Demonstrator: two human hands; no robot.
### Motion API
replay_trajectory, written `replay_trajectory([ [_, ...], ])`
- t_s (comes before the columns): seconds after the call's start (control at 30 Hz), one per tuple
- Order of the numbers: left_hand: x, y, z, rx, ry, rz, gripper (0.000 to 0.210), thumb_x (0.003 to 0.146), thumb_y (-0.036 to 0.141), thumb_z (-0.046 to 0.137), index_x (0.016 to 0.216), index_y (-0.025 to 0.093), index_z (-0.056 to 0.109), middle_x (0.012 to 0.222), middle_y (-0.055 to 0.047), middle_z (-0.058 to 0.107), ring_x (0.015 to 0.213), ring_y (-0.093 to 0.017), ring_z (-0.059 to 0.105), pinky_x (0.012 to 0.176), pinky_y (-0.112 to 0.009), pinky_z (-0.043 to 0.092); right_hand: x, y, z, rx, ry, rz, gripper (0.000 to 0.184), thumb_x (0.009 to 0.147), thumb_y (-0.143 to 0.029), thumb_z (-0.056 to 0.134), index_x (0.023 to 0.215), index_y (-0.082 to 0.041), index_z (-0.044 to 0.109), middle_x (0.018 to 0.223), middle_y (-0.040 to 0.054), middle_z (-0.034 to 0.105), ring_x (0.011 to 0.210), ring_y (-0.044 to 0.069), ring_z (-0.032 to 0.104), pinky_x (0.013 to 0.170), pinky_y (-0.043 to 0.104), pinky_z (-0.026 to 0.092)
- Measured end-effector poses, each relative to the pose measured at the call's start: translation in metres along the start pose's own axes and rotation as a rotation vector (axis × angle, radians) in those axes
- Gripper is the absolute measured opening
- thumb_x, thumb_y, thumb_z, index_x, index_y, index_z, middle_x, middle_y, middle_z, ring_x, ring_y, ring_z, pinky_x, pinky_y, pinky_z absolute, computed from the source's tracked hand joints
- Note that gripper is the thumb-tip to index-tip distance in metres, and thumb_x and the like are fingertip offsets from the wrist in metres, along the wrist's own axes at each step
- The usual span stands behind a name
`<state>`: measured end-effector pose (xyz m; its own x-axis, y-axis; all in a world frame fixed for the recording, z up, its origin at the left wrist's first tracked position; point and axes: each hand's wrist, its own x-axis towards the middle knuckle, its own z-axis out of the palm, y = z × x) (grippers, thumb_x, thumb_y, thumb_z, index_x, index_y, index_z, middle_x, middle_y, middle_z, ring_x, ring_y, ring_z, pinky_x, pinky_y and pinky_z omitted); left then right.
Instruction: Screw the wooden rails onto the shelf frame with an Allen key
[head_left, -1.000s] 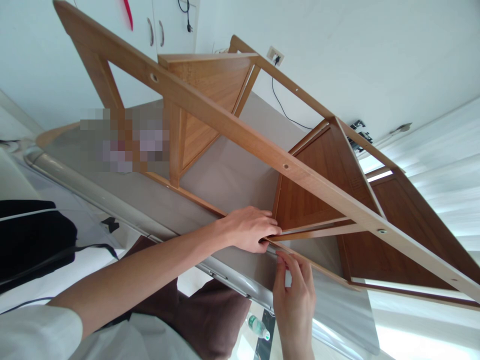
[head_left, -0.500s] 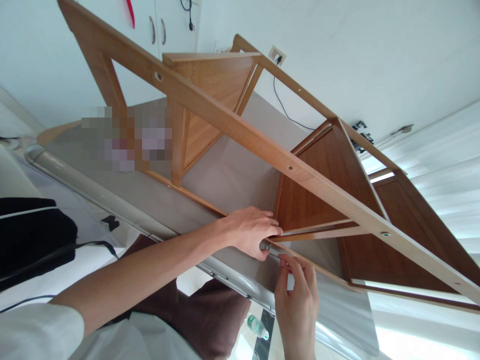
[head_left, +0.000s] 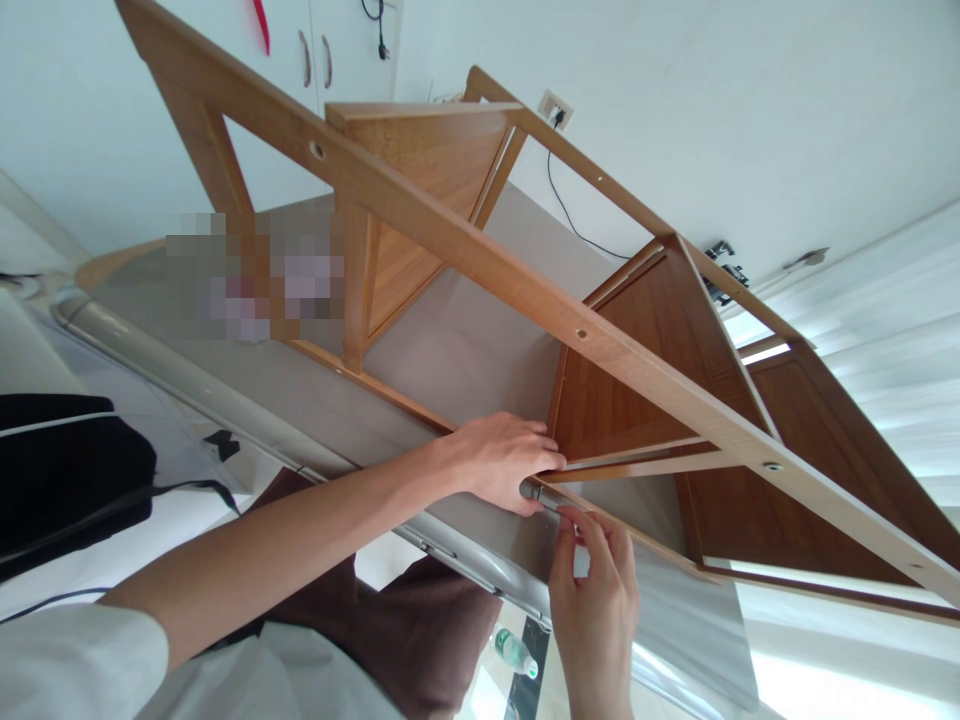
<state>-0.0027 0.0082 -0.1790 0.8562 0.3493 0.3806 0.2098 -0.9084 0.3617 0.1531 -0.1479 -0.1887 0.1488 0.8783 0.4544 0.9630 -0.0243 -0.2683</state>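
Observation:
A wooden shelf frame [head_left: 450, 245] with slatless brown panels lies on its side on a grey surface [head_left: 300, 400]. My left hand [head_left: 502, 460] is closed round its lower rail, beside the foot of a dark brown panel [head_left: 622, 400]. Its fingers lie on the wood and its thumb is on the near side. Just to the right, my right hand [head_left: 596, 580] pinches the end of a thin metal rod [head_left: 550, 504] between thumb and fingers. The rod's other end meets the rail close to my left thumb; that contact is partly hidden.
A rounded metal edge [head_left: 480, 578] borders the grey surface on my side. Below it on the floor is a plastic bottle [head_left: 514, 650]. A black bag [head_left: 67, 480] lies at left. A cable runs from a wall socket [head_left: 555, 108], and a white curtain [head_left: 900, 320] hangs at right.
Almost nothing differs. My left thumb has shifted very slightly, and my right fingers have moved a little at the rod's end; the wooden frame has stayed in place.

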Motion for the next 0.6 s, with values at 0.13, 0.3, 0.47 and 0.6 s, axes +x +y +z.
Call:
replay_trajectory([
  [0.13, 0.000, 0.000, 0.000, 0.014, 0.015, 0.012, 0.032, 0.077, 0.044, 0.069, 0.099, 0.021, 0.064, 0.093, -0.002, 0.070, 0.094, -0.023, 0.060, 0.066, -0.033, 0.046, 0.001, -0.003, 0.000, -0.001, 0.008, -0.005, 0.021, 0.097, -0.029, 0.050, 0.106, -0.019, 0.067, 0.103, 0.0095, 0.062, 0.095, 0.022, 0.061, 0.082, 0.035, 0.049],
  [0.3, 0.000, 0.000, 0.000, 0.019, 0.022, 0.017, 0.032, 0.078, 0.045, 0.068, 0.098, 0.021, 0.064, 0.092, -0.002, 0.070, 0.093, -0.023, 0.060, 0.065, -0.034, 0.047, 0.007, -0.013, -0.001, 0.052, 0.022, -0.011, 0.021, 0.098, -0.026, 0.048, 0.107, -0.020, 0.067, 0.105, 0.0076, 0.066, 0.099, 0.019, 0.063, 0.083, 0.030, 0.048],
  [0.47, 0.000, 0.001, -0.001, 0.015, 0.010, 0.008, 0.032, 0.077, 0.043, 0.069, 0.098, 0.021, 0.064, 0.093, -0.002, 0.069, 0.093, -0.022, 0.060, 0.065, -0.033, 0.047, 0.011, -0.023, -0.002, 0.055, 0.051, -0.006, 0.021, 0.098, -0.025, 0.050, 0.109, -0.020, 0.066, 0.106, 0.0057, 0.068, 0.098, 0.017, 0.064, 0.083, 0.027, 0.047],
  [0.6, 0.000, 0.001, -0.002, 0.004, -0.003, -0.007, 0.031, 0.076, 0.042, 0.068, 0.099, 0.022, 0.063, 0.094, -0.003, 0.070, 0.094, -0.023, 0.060, 0.066, -0.032, 0.047, 0.011, -0.026, 0.000, 0.035, 0.072, -0.003, 0.019, 0.098, -0.025, 0.052, 0.112, -0.020, 0.065, 0.103, 0.0053, 0.068, 0.094, 0.017, 0.064, 0.084, 0.028, 0.047],
])
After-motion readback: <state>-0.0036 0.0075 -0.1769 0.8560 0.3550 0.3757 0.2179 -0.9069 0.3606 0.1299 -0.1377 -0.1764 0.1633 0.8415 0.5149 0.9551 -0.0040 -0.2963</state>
